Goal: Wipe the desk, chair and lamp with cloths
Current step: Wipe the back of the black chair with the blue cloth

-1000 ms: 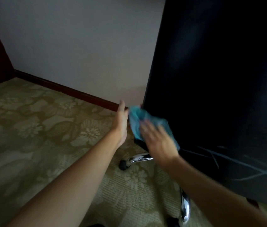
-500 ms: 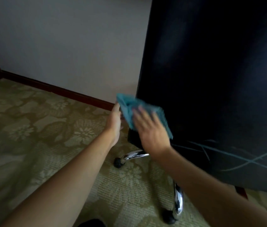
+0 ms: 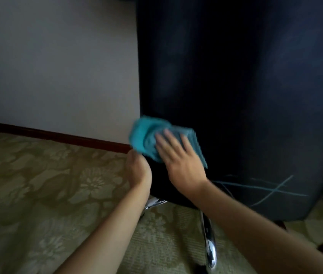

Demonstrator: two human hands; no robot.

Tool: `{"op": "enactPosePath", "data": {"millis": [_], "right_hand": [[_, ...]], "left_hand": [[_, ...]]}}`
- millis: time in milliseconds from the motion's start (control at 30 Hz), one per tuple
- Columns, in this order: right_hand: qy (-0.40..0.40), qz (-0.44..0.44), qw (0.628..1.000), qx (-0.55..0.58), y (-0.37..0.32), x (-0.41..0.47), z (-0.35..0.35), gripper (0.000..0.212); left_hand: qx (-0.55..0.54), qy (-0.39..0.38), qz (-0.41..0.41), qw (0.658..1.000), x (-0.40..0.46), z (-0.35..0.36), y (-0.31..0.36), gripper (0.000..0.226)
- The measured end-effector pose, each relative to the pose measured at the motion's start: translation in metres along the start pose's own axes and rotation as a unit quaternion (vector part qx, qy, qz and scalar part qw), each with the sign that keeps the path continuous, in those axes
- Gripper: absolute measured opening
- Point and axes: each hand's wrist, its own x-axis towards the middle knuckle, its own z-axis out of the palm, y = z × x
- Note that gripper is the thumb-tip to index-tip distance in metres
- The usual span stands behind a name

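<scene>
Cloth, soft and limp, lies flat under the spread fingers of the right hand, pressed against the dark chair back. Left hand grips the chair's edge just beside it. Probably light; palm pressure suits it best.

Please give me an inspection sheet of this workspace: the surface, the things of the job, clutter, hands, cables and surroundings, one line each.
Surface: back of the dark chair, upright, with pale line marks near its lower edge.
Job's things: teal cloth, crumpled, pressed flat on the chair back.
Clutter: nothing seen.
Hands: right hand presses the cloth with straight fingers; left hand holds the chair's left edge, its fingers hidden.
Cables: nothing seen.
Surroundings: floral carpet, plain wall, dark baseboard, chrome chair legs.
</scene>
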Motion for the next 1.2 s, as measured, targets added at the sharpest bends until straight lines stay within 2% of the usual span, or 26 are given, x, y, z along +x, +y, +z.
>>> {"op": "enactPosePath", "data": {"millis": [67,133,233,300,367,433,533,600,633,700,800,867,933,1067,1133,1200], "right_hand": [[-0.114,-0.04,0.993,-0.009,-0.007,-0.049,0.017,0.062],[-0.128,-0.055,0.99,-0.02,0.005,-0.066,0.018,0.068],[0.003,0.025,1.0,-0.014,0.042,-0.039,-0.001,0.058],[0.092,0.092,0.991,0.025,0.066,-0.011,-0.014,0.056],[0.118,0.114,0.986,0.028,0.072,-0.004,-0.013,0.058],[0.074,0.067,0.995,0.013,0.055,-0.026,0.0,0.058],[-0.072,-0.036,0.997,-0.013,0.018,-0.086,0.024,0.057],[-0.143,-0.07,0.987,-0.028,0.017,-0.105,0.029,0.059],[-0.137,-0.073,0.987,-0.032,0.022,-0.102,0.027,0.058],[-0.074,-0.042,0.996,-0.018,0.035,-0.079,0.015,0.057],[0.056,0.075,0.994,0.052,0.057,-0.025,-0.007,0.057],[0.076,0.105,0.991,0.038,0.061,-0.013,-0.009,0.059],[0.02,0.066,0.997,0.031,0.046,-0.027,-0.003,0.059],[-0.177,-0.022,0.983,0.042,0.015,-0.07,0.013,0.06],[-0.189,-0.028,0.981,0.042,0.023,-0.065,0.008,0.06],[-0.13,-0.001,0.991,0.029,0.037,-0.048,-0.006,0.06]], "left_hand": [[0.021,0.005,0.05,0.999,-0.013,0.006,0.007,0.026],[0.001,-0.004,0.063,0.998,-0.018,0.008,0.011,0.025],[-0.01,0.02,0.095,0.995,-0.015,0.014,0.019,0.033],[-0.022,0.011,0.122,0.992,-0.019,0.023,0.025,0.047],[-0.035,0.004,0.134,0.99,-0.027,0.033,0.029,0.061],[-0.05,0.017,0.13,0.99,-0.026,0.036,0.029,0.062],[-0.057,0.024,0.108,0.992,-0.021,0.033,0.028,0.048],[-0.064,0.013,0.105,0.992,-0.021,0.031,0.026,0.052],[-0.068,0.013,0.109,0.992,-0.022,0.031,0.026,0.053],[-0.069,0.019,0.114,0.991,-0.022,0.032,0.026,0.054],[-0.074,0.028,0.101,0.992,-0.021,0.035,0.026,0.055],[-0.076,0.026,0.098,0.992,-0.018,0.035,0.027,0.052],[-0.076,0.023,0.095,0.992,-0.018,0.034,0.026,0.05],[-0.067,0.022,0.111,0.991,-0.023,0.035,0.027,0.044],[-0.064,0.026,0.109,0.992,-0.024,0.038,0.029,0.045],[-0.04,0.044,0.106,0.993,-0.023,0.041,0.03,0.045]]}}
